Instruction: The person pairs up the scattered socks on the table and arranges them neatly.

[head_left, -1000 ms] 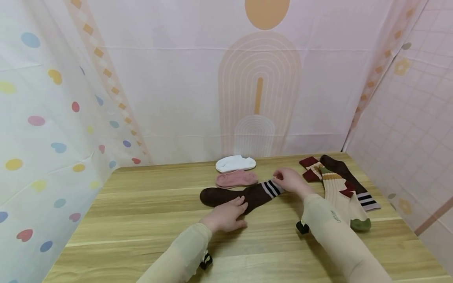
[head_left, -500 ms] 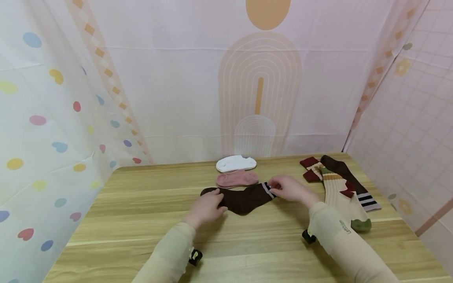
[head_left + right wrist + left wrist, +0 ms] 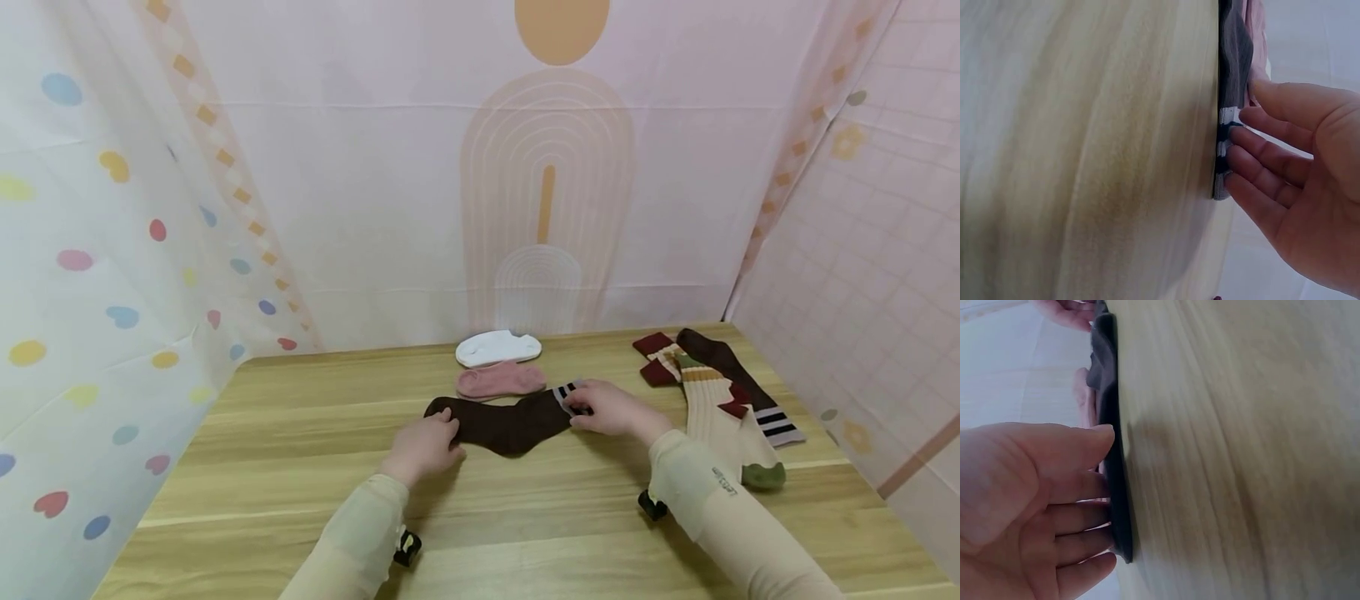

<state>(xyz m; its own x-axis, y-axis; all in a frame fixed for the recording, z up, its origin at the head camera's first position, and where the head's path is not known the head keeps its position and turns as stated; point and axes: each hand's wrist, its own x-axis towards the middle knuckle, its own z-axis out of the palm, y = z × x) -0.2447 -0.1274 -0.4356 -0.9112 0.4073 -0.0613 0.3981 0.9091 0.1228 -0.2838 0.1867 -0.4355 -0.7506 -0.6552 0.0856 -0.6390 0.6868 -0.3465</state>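
A dark brown sock (image 3: 510, 427) with a grey-and-black striped cuff lies flat and slightly bent on the wooden table. My left hand (image 3: 423, 447) touches its toe end; in the left wrist view the fingers are fairly straight, the thumb near the sock's edge. At the other end, my right hand (image 3: 611, 408) rests its fingertips on the striped cuff (image 3: 1222, 150), thumb apart from the fingers in the right wrist view. Just behind the brown sock lie a pink ankle sock (image 3: 501, 380) and, farther back, a white ankle sock (image 3: 498, 347).
At the right of the table (image 3: 300, 483), a second brown striped sock (image 3: 720, 358) lies partly under cream socks (image 3: 708, 412) with dark red and green parts. Patterned cloth hangs behind the table and on both sides.
My left hand has moved left from the middle of the brown sock to its toe. My right hand has shifted slightly down along the striped cuff.
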